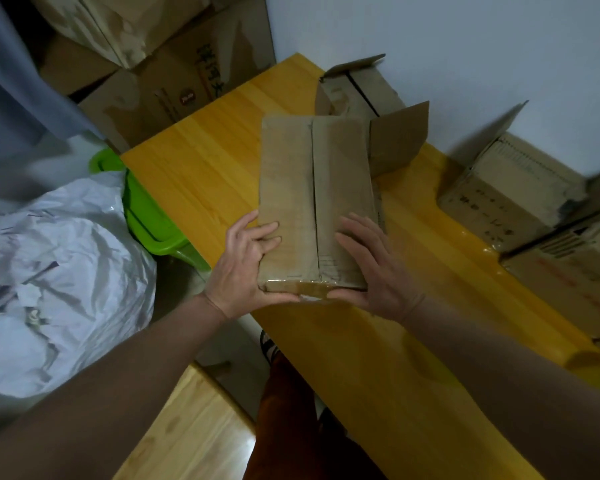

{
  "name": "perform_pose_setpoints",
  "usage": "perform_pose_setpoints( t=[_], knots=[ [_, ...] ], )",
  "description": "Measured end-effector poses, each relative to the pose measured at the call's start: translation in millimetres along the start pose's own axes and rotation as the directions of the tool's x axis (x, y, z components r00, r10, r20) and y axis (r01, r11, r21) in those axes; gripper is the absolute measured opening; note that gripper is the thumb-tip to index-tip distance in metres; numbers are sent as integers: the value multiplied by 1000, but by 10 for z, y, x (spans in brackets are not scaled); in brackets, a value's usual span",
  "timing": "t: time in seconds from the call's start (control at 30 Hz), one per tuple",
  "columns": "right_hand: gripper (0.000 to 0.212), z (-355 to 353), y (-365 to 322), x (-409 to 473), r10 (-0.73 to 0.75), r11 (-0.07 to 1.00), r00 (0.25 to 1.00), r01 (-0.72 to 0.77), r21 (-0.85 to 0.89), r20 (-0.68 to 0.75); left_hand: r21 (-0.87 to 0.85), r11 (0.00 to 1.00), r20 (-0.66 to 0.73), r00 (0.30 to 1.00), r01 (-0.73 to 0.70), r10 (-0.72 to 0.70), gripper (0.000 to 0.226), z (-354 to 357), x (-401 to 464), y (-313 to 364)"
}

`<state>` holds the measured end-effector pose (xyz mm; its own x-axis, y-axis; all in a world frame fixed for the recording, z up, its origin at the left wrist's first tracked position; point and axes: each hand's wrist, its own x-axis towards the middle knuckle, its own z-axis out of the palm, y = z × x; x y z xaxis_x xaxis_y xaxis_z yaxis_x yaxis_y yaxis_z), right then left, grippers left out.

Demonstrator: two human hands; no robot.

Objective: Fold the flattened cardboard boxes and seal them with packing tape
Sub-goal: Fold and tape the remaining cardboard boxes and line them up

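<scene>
Both hands, left [246,258] and right [378,265], each grip the box [312,202] at its near taped end on the tabletop [201,168]; best press the centre seam shut before taping.

Brown box [312,188], yellow table [205,161]

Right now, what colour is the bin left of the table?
Bright green bin, clearest in the head view.

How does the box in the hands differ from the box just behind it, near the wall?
The held box has its top flaps folded shut, with tape on its near edge; the box behind has its flaps standing open. The left hand and right hand grip the held box; nothing touches the other. Both are brown cardboard.
</scene>
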<state>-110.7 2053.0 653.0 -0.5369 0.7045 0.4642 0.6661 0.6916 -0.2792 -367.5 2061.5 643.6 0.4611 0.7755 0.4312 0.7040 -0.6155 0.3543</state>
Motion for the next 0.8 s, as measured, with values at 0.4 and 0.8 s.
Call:
perform_pose_setpoints(
  t=[0.4,0.8],
  knots=[
    [79,-251,16,-180,43,996,957,-20,-83,287,288,957,215,972,25,-91,93,-144,374,498],
    [66,-612,-141,30,189,979,924,-205,14,331,23,959,18,959,-284,284,34,72,-38,471]
  ],
)
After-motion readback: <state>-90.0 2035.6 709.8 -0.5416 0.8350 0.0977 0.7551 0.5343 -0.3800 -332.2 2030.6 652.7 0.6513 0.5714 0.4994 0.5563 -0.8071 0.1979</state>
